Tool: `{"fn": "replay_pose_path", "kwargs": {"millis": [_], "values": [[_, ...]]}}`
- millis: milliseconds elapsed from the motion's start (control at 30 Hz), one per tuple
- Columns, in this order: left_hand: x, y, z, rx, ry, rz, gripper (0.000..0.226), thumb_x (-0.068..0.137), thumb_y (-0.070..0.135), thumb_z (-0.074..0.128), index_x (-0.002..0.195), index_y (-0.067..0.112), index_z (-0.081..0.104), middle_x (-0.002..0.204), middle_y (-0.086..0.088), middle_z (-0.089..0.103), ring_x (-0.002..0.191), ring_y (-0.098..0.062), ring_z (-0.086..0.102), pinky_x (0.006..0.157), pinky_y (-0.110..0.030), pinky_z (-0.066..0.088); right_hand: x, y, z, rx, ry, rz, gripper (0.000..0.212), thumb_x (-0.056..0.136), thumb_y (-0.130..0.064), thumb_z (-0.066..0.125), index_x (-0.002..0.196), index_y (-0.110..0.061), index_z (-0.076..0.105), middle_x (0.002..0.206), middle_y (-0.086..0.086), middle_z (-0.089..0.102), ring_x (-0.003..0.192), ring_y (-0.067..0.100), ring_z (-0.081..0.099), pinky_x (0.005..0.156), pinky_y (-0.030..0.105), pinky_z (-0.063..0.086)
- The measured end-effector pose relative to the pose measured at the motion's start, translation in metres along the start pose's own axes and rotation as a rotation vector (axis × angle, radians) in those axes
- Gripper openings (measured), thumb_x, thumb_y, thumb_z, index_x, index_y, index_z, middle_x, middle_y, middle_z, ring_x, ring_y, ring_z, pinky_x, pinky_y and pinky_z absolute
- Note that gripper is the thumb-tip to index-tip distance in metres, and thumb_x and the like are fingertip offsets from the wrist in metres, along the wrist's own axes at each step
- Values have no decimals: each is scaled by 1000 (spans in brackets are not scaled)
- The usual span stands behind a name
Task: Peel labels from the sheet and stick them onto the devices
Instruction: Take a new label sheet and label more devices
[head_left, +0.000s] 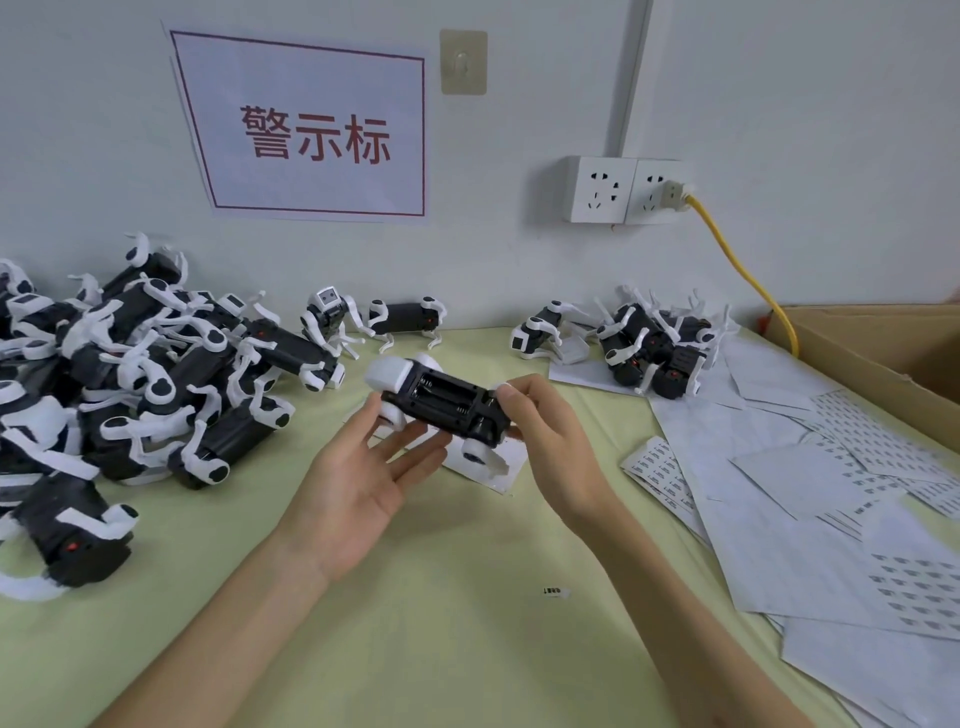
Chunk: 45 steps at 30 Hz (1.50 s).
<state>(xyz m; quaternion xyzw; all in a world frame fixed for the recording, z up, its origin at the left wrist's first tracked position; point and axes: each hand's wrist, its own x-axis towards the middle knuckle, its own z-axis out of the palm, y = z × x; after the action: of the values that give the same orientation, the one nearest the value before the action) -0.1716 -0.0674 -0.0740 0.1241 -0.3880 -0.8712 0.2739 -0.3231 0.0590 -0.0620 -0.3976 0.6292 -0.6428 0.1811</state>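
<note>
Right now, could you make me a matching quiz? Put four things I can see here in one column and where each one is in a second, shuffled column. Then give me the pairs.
Things:
1. yellow cable
2. black-and-white device
3. small loose label
4. cardboard box

Places:
A. lying alone on the green table
B. at the table's right edge
C. plugged into the wall socket
D. held between the left hand and right hand

Pairs: 1-C, 2-D, 3-A, 4-B.
</note>
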Motion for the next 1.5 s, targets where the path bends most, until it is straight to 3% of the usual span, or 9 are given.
{"fn": "replay_pose_path", "kwargs": {"millis": [333,467,567,700,833,933,1100,1267,1500], "values": [[-2,-3,0,92,190,-5,23,88,26,70,103,10,61,102,-17,69,90,-27,74,76,-35,63,7,1,-3,359,102,148,36,92,-43,56,98,-7,59,94,9,61,91,22,61,80,30,57],[-5,-3,6,306,-46,-130,51,87,60,66,123,23,70,122,-3,70,103,-18,67,87,-37,52,3,2,2,341,-19,157,36,103,-38,54,99,-3,58,96,11,62,96,26,61,91,43,57],[-8,-5,10,370,-143,-80,50,92,63,53,127,30,68,130,0,69,109,-15,66,88,-34,52,-4,0,12,291,-171,134,28,97,-37,56,94,-10,60,89,4,66,88,20,66,82,32,59],[-7,-1,7,171,57,-9,44,91,53,55,113,20,76,101,-6,75,80,-18,69,67,-33,56,-7,2,19,54,-156,53,18,107,-22,51,117,-16,65,102,-1,76,102,18,71,96,31,55],[-5,6,1,221,193,34,39,97,50,53,81,32,83,90,6,76,62,-8,65,56,-29,49,0,16,3,-615,-74,-36,43,100,-20,58,143,-27,53,141,-8,61,132,10,52,112,32,37],[-4,9,-3,195,213,-22,38,95,50,56,96,23,83,81,2,70,55,-12,56,47,-25,45,2,30,-4,-900,-166,84,64,99,-32,59,157,-27,31,157,-2,43,147,19,32,119,37,21],[-2,7,-8,151,210,-77,42,94,44,62,104,8,80,75,-5,58,54,-17,40,44,-24,40,6,36,-5,-896,-140,105,71,94,-34,66,155,-26,32,144,0,54,134,24,45,114,38,26],[-2,7,-8,205,216,-26,24,89,36,65,74,26,80,106,1,75,66,-15,66,64,-33,43,6,33,-5,-634,-22,87,79,78,-10,77,146,-28,41,118,-4,44,107,8,44,89,16,41],[-3,7,-9,153,143,-74,51,76,33,74,119,8,63,122,-21,70,103,-37,71,104,-49,38,4,18,0,-369,142,-55,49,72,11,62,100,-28,68,109,-8,60,98,-7,55,73,7,42]]}}
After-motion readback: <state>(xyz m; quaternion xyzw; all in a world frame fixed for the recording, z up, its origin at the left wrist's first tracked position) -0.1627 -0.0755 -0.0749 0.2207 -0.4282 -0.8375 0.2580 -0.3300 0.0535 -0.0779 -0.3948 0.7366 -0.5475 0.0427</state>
